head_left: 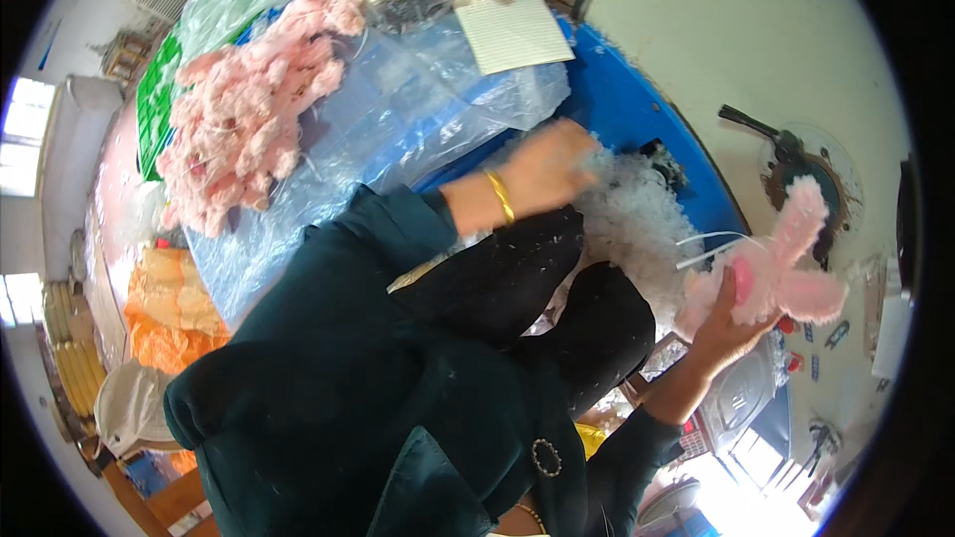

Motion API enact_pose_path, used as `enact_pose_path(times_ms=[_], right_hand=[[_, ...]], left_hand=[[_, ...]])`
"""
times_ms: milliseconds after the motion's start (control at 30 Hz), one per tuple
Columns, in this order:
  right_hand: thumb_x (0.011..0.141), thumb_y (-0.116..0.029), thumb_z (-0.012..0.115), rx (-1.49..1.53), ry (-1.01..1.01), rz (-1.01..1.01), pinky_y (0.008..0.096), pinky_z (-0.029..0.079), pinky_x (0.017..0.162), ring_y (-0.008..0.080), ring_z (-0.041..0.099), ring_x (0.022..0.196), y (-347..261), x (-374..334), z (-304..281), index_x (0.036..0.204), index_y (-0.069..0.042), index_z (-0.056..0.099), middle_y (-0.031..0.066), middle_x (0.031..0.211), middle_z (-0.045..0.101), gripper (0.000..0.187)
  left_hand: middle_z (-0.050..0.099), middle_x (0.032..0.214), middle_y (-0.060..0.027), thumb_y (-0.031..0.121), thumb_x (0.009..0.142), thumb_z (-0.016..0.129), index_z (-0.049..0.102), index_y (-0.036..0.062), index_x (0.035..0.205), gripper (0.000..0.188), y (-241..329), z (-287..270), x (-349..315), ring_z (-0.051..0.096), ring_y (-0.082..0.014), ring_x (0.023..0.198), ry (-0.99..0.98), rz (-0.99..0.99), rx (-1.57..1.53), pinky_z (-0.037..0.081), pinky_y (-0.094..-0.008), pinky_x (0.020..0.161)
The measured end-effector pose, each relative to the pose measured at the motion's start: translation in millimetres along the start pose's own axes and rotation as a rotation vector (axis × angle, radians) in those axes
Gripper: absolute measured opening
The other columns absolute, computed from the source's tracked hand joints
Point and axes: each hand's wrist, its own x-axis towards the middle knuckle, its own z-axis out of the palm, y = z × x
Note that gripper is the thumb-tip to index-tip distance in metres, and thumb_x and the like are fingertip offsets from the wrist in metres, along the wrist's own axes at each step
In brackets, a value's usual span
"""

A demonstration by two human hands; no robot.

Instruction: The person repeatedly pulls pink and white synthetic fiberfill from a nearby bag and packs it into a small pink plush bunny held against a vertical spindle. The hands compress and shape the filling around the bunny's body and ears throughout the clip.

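Observation:
My right hand (731,338) is wrapped round a fluffy pink plush rabbit (761,278) with two long ears pointing away to the right. A pair of thin white strips (714,247) sticks out at its left side. My left hand (559,161), below a gold bangle, is smeared by motion at the edge of a heap of loose white fibre stuffing (637,214). Its fingers cannot be made out, nor whether stuffing is in them. The heap lies just beyond my knees, against a blue surface.
Pink plush pieces (244,104) are piled on clear plastic sheeting (398,99) at the far left. A lined paper pad (514,30) lies beside them. On the pale tabletop (716,10) at right is a dark-handled tool (786,149). An orange sack (169,318) sits left.

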Motion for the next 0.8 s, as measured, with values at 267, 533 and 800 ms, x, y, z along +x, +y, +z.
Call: enact_pose_path(times_ms=[267,533,800], right_hand=[[0.077,-0.028,0.08,-0.113,-0.024,-0.068,0.0413,0.042,0.098,0.0306,0.055,0.111,18,-35,-22,0.13,0.006,0.041,0.0206,0.123,0.056,0.074],[0.081,-0.022,0.074,-0.141,-0.302,0.007,0.0386,0.043,0.095,0.0264,0.055,0.11,45,-65,-68,0.132,0.004,0.039,0.0166,0.122,0.056,0.066],[0.081,-0.005,0.064,-0.932,-1.495,0.602,0.0334,0.041,0.095,0.0231,0.055,0.109,123,-125,-250,0.124,-0.001,0.053,0.0137,0.114,0.059,0.045]], left_hand=[[0.062,0.11,-0.0147,0.014,0.078,0.058,0.063,0.0031,0.1,0.024,-234,-186,-98,0.055,-0.0311,0.112,-0.034,-0.873,0.976,0.049,-0.0408,0.084],[0.066,0.095,-0.0127,0.019,0.08,0.059,0.063,0.0061,0.099,0.024,-289,-203,-142,0.064,-0.0318,0.093,-0.032,-0.798,1.104,0.051,-0.0442,0.078],[0.057,0.07,0.0004,0.022,0.086,0.065,0.061,0.0025,0.088,0.02,-157,-168,-65,0.051,-0.0082,0.055,0.246,-0.7,-0.446,0.04,-0.0243,0.05]])
